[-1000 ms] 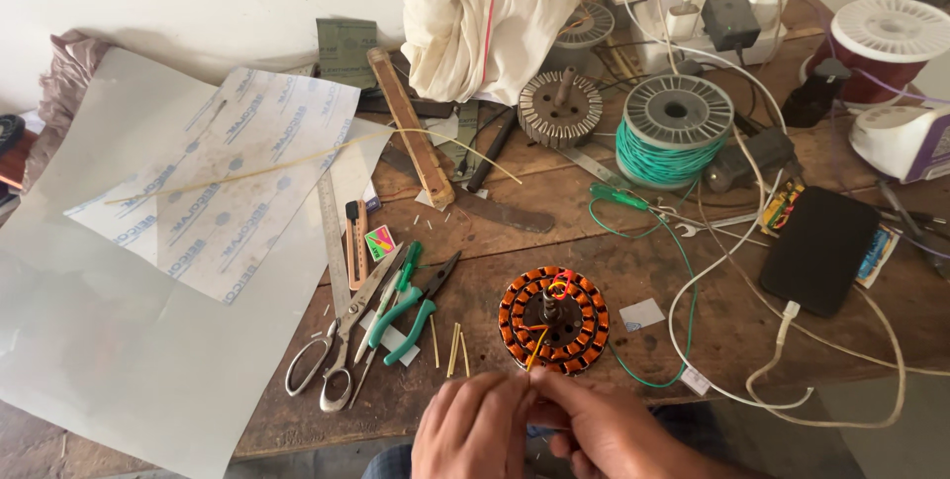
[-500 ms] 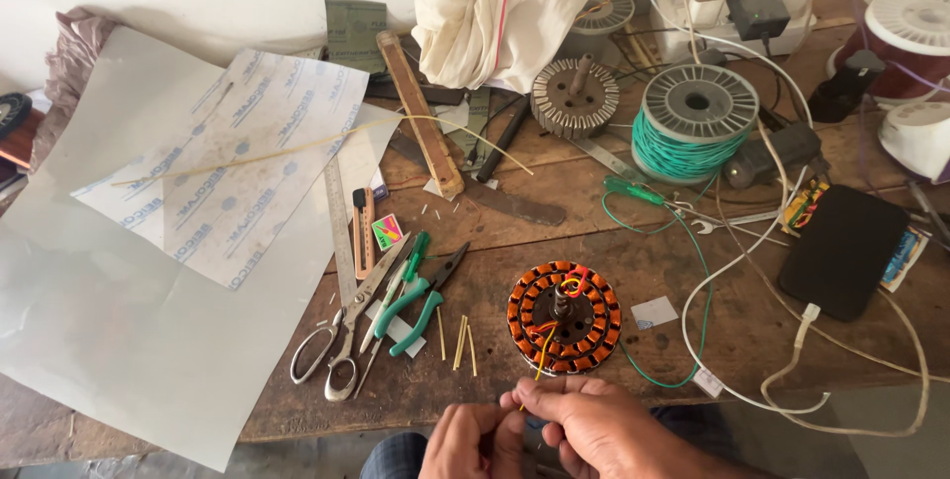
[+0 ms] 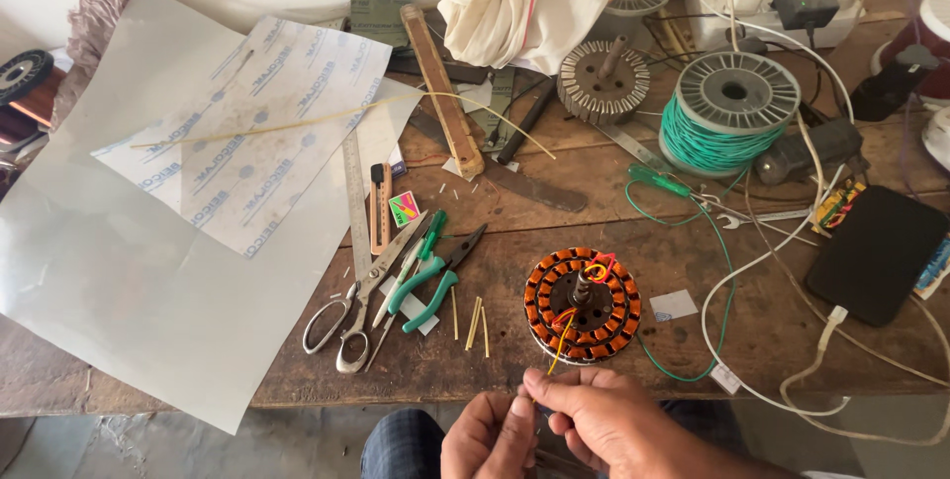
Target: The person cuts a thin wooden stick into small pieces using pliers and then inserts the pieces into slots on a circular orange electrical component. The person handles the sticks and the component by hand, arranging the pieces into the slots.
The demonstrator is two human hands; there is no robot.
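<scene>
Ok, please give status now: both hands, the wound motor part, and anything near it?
Left hand and right hand pinch yellow wire from copper-wound stator on wooden table. Green-handled pliers and scissors lie left, apart.

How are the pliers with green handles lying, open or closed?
Open. The pliers lie flat on the table with the two green handles spread apart and the dark jaws parted, beside the scissors.

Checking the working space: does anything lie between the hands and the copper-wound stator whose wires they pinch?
Nothing visible. Left hand and right hand pinch the thin wires from the stator; only bare table lies between.
</scene>
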